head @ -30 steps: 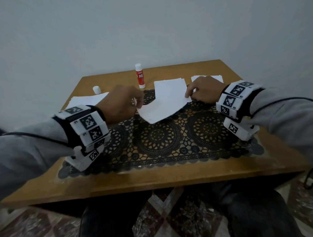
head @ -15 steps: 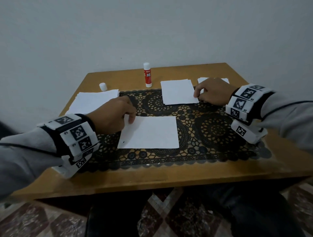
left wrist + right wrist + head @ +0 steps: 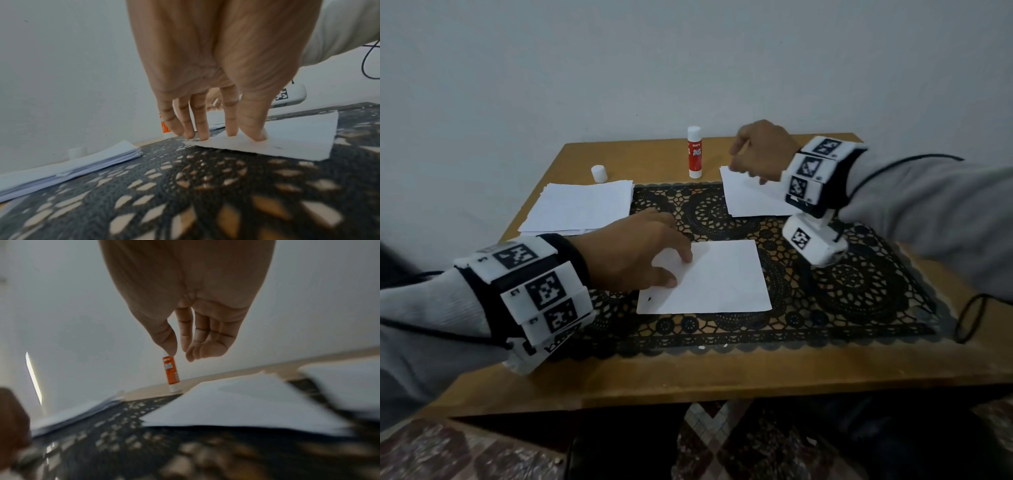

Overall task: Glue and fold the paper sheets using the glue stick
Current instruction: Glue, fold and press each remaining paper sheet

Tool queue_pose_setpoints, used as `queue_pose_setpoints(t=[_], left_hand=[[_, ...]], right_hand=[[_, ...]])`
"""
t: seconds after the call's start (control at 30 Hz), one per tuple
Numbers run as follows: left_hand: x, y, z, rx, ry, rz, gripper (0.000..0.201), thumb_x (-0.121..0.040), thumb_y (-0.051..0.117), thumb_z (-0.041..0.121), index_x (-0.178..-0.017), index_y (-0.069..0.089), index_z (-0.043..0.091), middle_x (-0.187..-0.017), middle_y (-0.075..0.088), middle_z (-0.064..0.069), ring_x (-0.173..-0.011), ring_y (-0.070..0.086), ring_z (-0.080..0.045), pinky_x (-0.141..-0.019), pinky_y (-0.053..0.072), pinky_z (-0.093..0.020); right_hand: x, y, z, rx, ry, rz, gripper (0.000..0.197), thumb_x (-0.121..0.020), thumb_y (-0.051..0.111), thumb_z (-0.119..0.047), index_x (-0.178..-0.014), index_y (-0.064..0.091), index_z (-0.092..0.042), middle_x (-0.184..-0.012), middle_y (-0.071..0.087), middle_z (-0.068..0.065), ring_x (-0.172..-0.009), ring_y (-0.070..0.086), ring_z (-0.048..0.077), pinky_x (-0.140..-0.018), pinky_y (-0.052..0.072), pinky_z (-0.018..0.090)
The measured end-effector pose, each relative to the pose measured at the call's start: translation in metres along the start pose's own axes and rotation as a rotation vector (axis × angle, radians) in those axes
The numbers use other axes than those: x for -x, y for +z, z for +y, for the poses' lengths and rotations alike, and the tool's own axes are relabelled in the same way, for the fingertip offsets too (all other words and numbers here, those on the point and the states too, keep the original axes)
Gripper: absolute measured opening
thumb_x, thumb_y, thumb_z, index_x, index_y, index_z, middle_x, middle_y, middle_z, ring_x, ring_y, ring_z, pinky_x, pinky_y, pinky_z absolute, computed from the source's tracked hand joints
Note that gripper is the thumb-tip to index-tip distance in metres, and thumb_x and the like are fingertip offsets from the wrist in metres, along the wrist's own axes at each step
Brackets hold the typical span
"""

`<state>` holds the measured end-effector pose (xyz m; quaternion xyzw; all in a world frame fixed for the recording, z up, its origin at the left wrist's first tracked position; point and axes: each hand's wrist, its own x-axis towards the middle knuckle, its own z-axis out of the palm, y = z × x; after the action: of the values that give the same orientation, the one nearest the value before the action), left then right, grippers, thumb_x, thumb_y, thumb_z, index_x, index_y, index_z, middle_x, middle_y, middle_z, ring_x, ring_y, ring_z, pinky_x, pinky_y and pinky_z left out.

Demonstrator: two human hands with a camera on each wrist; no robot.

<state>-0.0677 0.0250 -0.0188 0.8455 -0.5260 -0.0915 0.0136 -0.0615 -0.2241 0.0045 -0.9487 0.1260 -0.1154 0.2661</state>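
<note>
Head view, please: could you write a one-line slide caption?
Left hand presses a paper sheet flat while right hand hovers near the upright glue stick.

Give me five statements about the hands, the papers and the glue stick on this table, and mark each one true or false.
1. The left hand rests its fingertips on the single sheet lying on the lace mat. True.
2. The right hand grips the glue stick. False: the glue stick stands alone on the table, and the hand is in the air to its right, holding nothing.
3. The glue stick is lying on its side. False: it stands upright.
4. A small white cap stands apart from the glue stick, behind the paper stack. True.
5. The single sheet is folded in half. False: it lies flat and unfolded.
</note>
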Motion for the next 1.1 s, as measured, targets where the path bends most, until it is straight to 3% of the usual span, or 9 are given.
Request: queue_pose_setpoints(t=[0.07,0.17,0.27,0.43,0.63,0.77,0.93,1.03,1.1], left_hand=[[0.000,0.000,0.001,-0.003,0.007,0.011,0.037,-0.085,0.067,0.039,-0.121,0.061,0.035,-0.113,0.050,0.011,-0.107,0.041,-0.007,-0.095,0.038,-0.025],[-0.001,0.002,0.002,-0.041,0.024,0.004,0.039,-0.089,0.063,0.039,-0.127,0.059,0.033,-0.113,0.051,0.010,-0.108,0.043,-0.008,-0.095,0.040,-0.025],[-0.001,0.003,0.002,-0.082,0.047,-0.009,0.040,-0.092,0.058,0.038,-0.131,0.055,0.033,-0.117,0.051,0.008,-0.109,0.043,-0.009,-0.095,0.041,-0.027],[0.000,0.002,0.003,-0.097,0.080,0.004,0.038,-0.093,0.057,0.035,-0.131,0.057,0.031,-0.119,0.054,0.004,-0.111,0.047,-0.013,-0.095,0.042,-0.029],[0.003,0.006,0.012,-0.206,0.069,-0.008,0.035,-0.095,0.049,0.034,-0.128,0.057,0.027,-0.118,0.058,0.002,-0.110,0.047,-0.018,-0.096,0.043,-0.033],[0.010,0.005,0.029,-0.263,-0.003,-0.087,0.035,-0.097,0.041,0.037,-0.125,0.055,0.020,-0.119,0.057,-0.002,-0.108,0.045,-0.019,-0.095,0.042,-0.032],[0.021,0.004,0.056,-0.098,-0.111,-0.209,0.047,-0.099,0.039,0.038,-0.142,0.038,0.018,-0.144,0.035,-0.007,-0.129,0.041,-0.025,-0.106,0.038,-0.042],[0.029,0.008,0.069,-0.063,-0.097,-0.270,0.057,-0.100,0.032,0.043,-0.149,0.020,0.016,-0.155,0.015,-0.015,-0.143,0.017,-0.030,-0.113,0.028,-0.047],[0.032,0.011,0.072,-0.041,-0.108,-0.337,0.065,-0.100,0.027,0.048,-0.152,0.004,0.016,-0.159,-0.006,-0.015,-0.147,-0.003,-0.029,-0.118,0.018,-0.047]], right_hand=[[-0.015,0.015,-0.010,-0.081,0.057,-0.018,0.027,-0.078,0.074,-0.022,-0.100,0.062,-0.014,-0.091,0.066,0.002,-0.081,0.063,0.019,-0.069,0.056,0.034],[-0.036,0.032,-0.022,-0.144,0.139,-0.039,0.047,-0.074,0.079,-0.029,-0.111,0.058,-0.009,-0.097,0.064,0.009,-0.084,0.061,0.023,-0.085,0.055,0.044],[-0.050,0.043,-0.030,-0.196,0.178,-0.050,0.046,-0.072,0.080,-0.034,-0.105,0.059,-0.010,-0.094,0.066,0.010,-0.079,0.061,0.025,-0.084,0.054,0.047],[-0.059,0.047,-0.030,-0.164,0.173,-0.060,0.023,-0.069,0.079,-0.029,-0.082,0.070,-0.012,-0.063,0.068,0.001,-0.062,0.063,0.024,-0.077,0.059,0.050],[-0.035,0.034,-0.040,-0.104,0.130,0.037,0.027,-0.072,0.078,-0.034,-0.070,0.056,-0.018,-0.072,0.063,-0.001,-0.072,0.065,0.021,-0.076,0.058,0.039],[-0.007,0.021,-0.050,-0.054,0.029,0.022,0.032,-0.072,0.076,-0.028,-0.066,0.047,-0.018,-0.077,0.062,0.002,-0.079,0.067,0.023,-0.078,0.059,0.043],[0.034,0.011,-0.054,-0.045,-0.073,-0.141,0.028,-0.081,0.074,-0.032,-0.076,0.057,-0.010,-0.081,0.068,0.011,-0.071,0.070,0.026,-0.068,0.060,0.039],[0.054,0.010,-0.051,-0.012,-0.131,-0.244,0.041,-0.088,0.067,-0.035,-0.083,0.067,0.006,-0.073,0.070,0.019,-0.059,0.068,0.029,-0.057,0.057,0.034],[0.062,0.012,-0.050,0.040,-0.188,-0.258,0.040,-0.088,0.067,-0.037,-0.081,0.069,0.003,-0.062,0.066,0.011,-0.046,0.059,0.015,-0.048,0.049,0.026]])
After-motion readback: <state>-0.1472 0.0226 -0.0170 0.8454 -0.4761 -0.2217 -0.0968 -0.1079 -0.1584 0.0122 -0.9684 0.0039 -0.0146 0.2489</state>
